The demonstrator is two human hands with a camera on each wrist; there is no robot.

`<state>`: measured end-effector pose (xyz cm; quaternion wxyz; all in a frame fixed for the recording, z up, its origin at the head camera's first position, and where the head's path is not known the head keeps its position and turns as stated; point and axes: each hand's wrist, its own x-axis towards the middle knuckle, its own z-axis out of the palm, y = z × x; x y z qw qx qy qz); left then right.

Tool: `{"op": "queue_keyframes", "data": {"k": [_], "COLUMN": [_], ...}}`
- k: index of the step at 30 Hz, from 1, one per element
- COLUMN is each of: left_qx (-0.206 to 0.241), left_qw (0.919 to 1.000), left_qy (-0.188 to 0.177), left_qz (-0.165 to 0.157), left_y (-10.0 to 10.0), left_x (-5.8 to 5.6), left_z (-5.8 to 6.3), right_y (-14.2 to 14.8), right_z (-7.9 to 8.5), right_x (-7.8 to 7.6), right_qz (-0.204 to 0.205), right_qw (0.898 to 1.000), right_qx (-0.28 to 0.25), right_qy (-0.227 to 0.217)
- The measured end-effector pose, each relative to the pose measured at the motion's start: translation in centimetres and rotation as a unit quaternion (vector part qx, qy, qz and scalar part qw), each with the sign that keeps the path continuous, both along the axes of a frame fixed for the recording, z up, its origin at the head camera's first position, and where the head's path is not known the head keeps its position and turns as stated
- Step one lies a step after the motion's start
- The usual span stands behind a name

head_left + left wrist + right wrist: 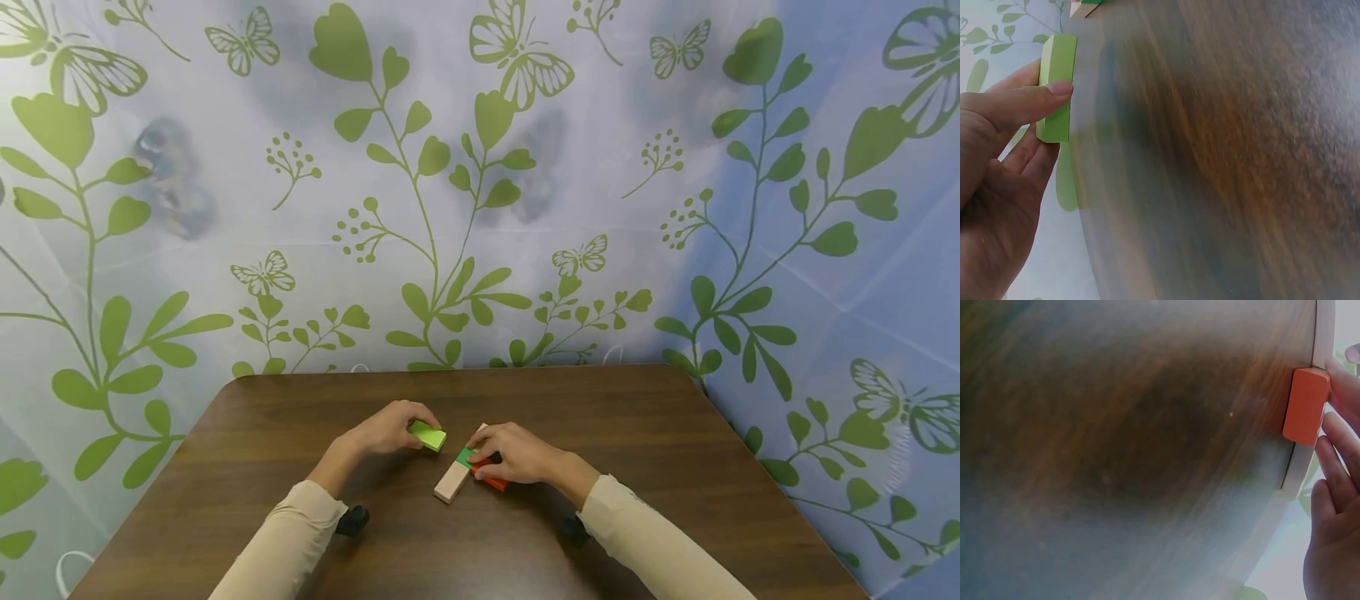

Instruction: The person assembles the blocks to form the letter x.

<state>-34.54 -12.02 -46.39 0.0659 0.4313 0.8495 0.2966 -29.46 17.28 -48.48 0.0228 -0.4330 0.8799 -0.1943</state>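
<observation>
My left hand (393, 427) pinches a light green wooden block (427, 435) between thumb and fingers. The left wrist view shows the thumb lying across one long face of the light green block (1059, 122). To the right, my right hand (521, 454) holds a red block (495, 481) with thumb and fingertips at its sides. The red block (1305, 409) sits against a line of pale wood in the right wrist view. That line has a pale block (452, 483) nearest me and a green block (463, 457) beyond it; its far end is partly hidden by the right fingers.
Everything lies on a dark brown wooden table (315, 408). Behind it hangs a pale curtain (450, 250) printed with green leaves and butterflies. Dark wrist-camera mounts (352, 521) hang beneath both forearms.
</observation>
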Motion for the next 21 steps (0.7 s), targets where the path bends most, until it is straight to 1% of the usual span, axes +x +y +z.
{"op": "queue_keyframes", "data": {"k": [9,17,21], "left_qx": [-0.008,-0.013,-0.014], "left_qw": [0.9999,0.9998,0.9998], "left_qy": [0.002,-0.011,-0.009], "left_qz": [-0.012,-0.011,-0.013], "left_y": [1.2,1.8,2.0], "left_x": [-0.1,0.0,-0.1], "left_z": [-0.2,-0.6,-0.8], "right_y": [0.0,-0.1,-0.1], "right_z": [-0.2,-0.1,-0.1], "right_x": [-0.1,-0.1,-0.1], "right_qz": [-0.006,-0.004,-0.003], "right_qw": [1.0,1.0,1.0], "right_qx": [0.005,0.006,0.004], "right_qy": [-0.007,-0.006,-0.006]}}
